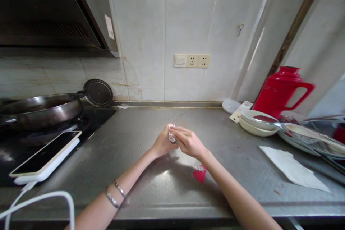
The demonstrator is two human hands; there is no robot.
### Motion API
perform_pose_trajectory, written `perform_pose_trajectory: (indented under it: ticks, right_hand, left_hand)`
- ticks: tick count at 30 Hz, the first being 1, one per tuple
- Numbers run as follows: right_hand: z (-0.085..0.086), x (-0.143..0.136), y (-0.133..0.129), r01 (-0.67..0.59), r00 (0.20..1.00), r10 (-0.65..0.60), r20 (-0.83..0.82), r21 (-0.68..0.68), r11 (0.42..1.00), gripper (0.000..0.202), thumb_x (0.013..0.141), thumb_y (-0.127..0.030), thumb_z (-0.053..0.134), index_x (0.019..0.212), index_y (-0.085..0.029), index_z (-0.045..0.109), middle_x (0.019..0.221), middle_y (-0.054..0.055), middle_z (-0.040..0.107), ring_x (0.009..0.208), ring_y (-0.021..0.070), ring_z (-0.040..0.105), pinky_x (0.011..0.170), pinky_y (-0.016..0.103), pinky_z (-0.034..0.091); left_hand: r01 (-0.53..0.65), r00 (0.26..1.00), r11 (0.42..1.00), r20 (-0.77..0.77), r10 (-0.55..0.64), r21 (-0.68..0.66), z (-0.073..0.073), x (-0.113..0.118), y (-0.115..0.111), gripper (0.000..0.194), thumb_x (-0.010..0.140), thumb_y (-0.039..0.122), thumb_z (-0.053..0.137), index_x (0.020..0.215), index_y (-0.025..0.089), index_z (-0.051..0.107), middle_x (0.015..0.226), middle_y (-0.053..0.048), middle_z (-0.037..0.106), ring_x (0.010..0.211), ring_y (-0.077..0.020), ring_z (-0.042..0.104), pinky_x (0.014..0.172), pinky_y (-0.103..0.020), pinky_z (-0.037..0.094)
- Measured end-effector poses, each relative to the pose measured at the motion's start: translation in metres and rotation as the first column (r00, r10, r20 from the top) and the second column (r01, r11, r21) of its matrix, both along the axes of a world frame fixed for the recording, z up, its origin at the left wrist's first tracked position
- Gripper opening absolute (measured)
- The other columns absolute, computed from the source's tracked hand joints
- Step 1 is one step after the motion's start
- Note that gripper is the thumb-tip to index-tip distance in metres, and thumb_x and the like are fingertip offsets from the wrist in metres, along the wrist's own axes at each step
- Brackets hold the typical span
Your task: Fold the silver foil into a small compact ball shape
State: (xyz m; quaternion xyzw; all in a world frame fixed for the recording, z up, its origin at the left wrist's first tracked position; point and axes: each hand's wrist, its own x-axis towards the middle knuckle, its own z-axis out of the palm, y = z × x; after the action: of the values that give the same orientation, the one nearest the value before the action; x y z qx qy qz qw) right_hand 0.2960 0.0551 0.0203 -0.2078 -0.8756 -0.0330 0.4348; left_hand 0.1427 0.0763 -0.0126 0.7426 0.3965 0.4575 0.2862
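Note:
In the head view a small silver, foil-like object [173, 138] with a pale top edge is held between my two hands, above the middle of the metal counter [140, 187]. My left hand [162, 141] wraps round it from the left and from below. From the right, the fingers of my right hand [191, 143] close over its top and side. Most of the object is covered by fingers, so its exact kind cannot be made out. A red, ragged-edged patch [199, 174] lies on the counter below my right wrist.
At left, a metal pan [43, 109] stands on the black stove, with a phone on a white power bank [47, 154] in front. A red thermos jug [279, 91], stacked white bowls [256, 125], a patterned plate [291, 138] and a white napkin [292, 167] are at right.

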Motion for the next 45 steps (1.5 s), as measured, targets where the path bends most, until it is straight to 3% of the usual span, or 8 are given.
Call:
perform_pose_trajectory:
  ticks: [3, 7, 14, 22, 30, 33, 38, 45]
  right_hand:
    - [0.001, 0.001, 0.001, 0.068, 0.979, -0.084, -0.184, -0.091, 0.994, 0.025, 0.093, -0.017, 0.043, 0.106, -0.020, 0.065, 0.103, 0.008, 0.072, 0.096, 0.0190, 0.069, 0.083, 0.030, 0.056]
    - [0.002, 0.004, 0.010, 0.232, 0.831, -0.324, -0.453, -0.247, 0.941, 0.023, 0.093, -0.025, 0.047, 0.102, -0.022, 0.068, 0.102, 0.006, 0.073, 0.091, 0.0200, 0.070, 0.079, 0.029, 0.055]
    - [-0.003, -0.003, 0.008, 0.150, 0.876, -0.302, -0.377, -0.383, 0.912, 0.024, 0.092, -0.027, 0.048, 0.097, -0.020, 0.071, 0.084, 0.003, 0.075, 0.069, 0.0161, 0.070, 0.060, 0.022, 0.054]
    - [-0.003, -0.007, 0.000, 0.103, 0.938, -0.119, -0.324, -0.066, 0.992, 0.030, 0.092, -0.014, 0.044, 0.115, -0.020, 0.063, 0.114, 0.009, 0.069, 0.109, 0.0198, 0.064, 0.094, 0.034, 0.053]
    - [0.001, 0.000, -0.003, 0.045, 0.995, -0.033, -0.093, 0.137, 0.990, 0.037, 0.089, -0.007, 0.041, 0.118, -0.020, 0.059, 0.118, 0.010, 0.066, 0.121, 0.0215, 0.055, 0.097, 0.040, 0.053]
    - [0.005, 0.004, -0.002, 0.048, 0.985, -0.032, -0.170, 0.089, 0.995, 0.035, 0.090, -0.010, 0.042, 0.117, -0.022, 0.060, 0.113, 0.007, 0.069, 0.112, 0.0205, 0.061, 0.097, 0.040, 0.052]
    - [0.010, 0.007, 0.004, 0.215, 0.838, -0.262, -0.479, -0.151, 0.965, 0.026, 0.092, -0.021, 0.047, 0.109, -0.024, 0.067, 0.109, 0.006, 0.071, 0.101, 0.0211, 0.067, 0.092, 0.037, 0.055]
    - [0.004, -0.004, 0.000, 0.086, 0.854, -0.230, -0.466, -0.309, 0.947, 0.024, 0.090, -0.024, 0.052, 0.105, -0.022, 0.071, 0.103, 0.004, 0.073, 0.092, 0.0218, 0.071, 0.082, 0.033, 0.058]
  left_hand:
    - [-0.004, 0.999, 1.000, -0.045, 0.006, 0.029, 0.000, -0.001, 0.001, 0.074, 0.055, 0.017, 0.077, 0.120, 0.020, 0.042, 0.111, -0.008, 0.062, 0.099, -0.0223, 0.061, 0.089, -0.036, 0.047]
    - [-0.032, 0.995, 0.997, -0.092, 0.039, 0.073, 0.003, -0.002, -0.003, 0.083, 0.052, 0.021, 0.082, 0.124, 0.021, 0.041, 0.122, -0.011, 0.057, 0.109, -0.0268, 0.058, 0.095, -0.039, 0.045]
    - [-0.006, 0.987, 0.986, -0.157, 0.033, 0.168, 0.003, -0.001, -0.005, 0.093, 0.052, 0.022, 0.081, 0.133, 0.022, 0.036, 0.130, -0.011, 0.054, 0.118, -0.0283, 0.055, 0.099, -0.041, 0.045]
    - [-0.083, 0.993, 0.988, -0.067, 0.093, 0.131, 0.010, -0.003, -0.003, 0.079, 0.056, 0.024, 0.078, 0.124, 0.021, 0.038, 0.119, -0.010, 0.061, 0.103, -0.0241, 0.062, 0.090, -0.038, 0.050]
    - [-0.031, 0.991, 1.000, 0.130, 0.031, -0.003, 0.012, 0.000, -0.003, 0.068, 0.059, 0.023, 0.078, 0.117, 0.017, 0.044, 0.109, -0.008, 0.065, 0.095, -0.0206, 0.064, 0.081, -0.032, 0.051]
    - [0.015, 0.983, 0.998, 0.186, -0.005, -0.053, 0.012, 0.003, -0.005, 0.067, 0.057, 0.026, 0.081, 0.114, 0.017, 0.046, 0.108, -0.008, 0.065, 0.095, -0.0210, 0.064, 0.082, -0.032, 0.051]
    - [0.052, 0.975, 0.995, 0.221, -0.032, -0.083, 0.016, 0.007, -0.011, 0.077, 0.053, 0.026, 0.084, 0.118, 0.016, 0.044, 0.103, -0.008, 0.067, 0.093, -0.0206, 0.065, 0.084, -0.032, 0.050]
    - [0.006, 0.978, 0.994, 0.209, 0.017, -0.107, 0.019, 0.012, -0.017, 0.072, 0.054, 0.030, 0.084, 0.115, 0.015, 0.050, 0.101, -0.007, 0.068, 0.090, -0.0204, 0.065, 0.080, -0.031, 0.051]
